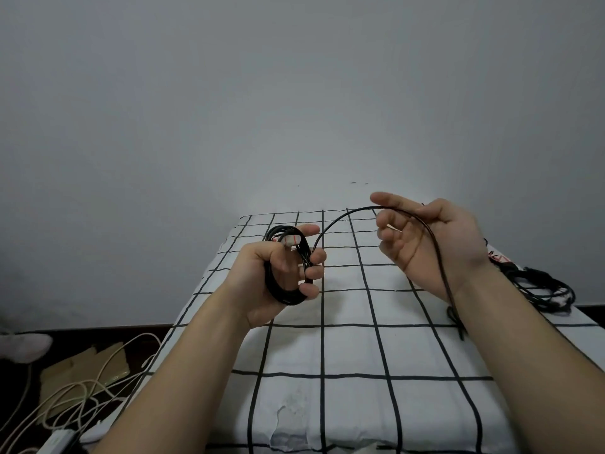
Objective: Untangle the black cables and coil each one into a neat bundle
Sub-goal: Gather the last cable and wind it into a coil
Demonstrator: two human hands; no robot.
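The left hand (278, 270) grips the coil (288, 257), fingers curled through its loops. From the coil the free run (330, 227) arcs rightward under the forefinger of the half-open right hand (425, 244); whether it is pinched is unclear. Farther right of the coil, the remaining black cables (540, 286) lie partly hidden behind that wrist.
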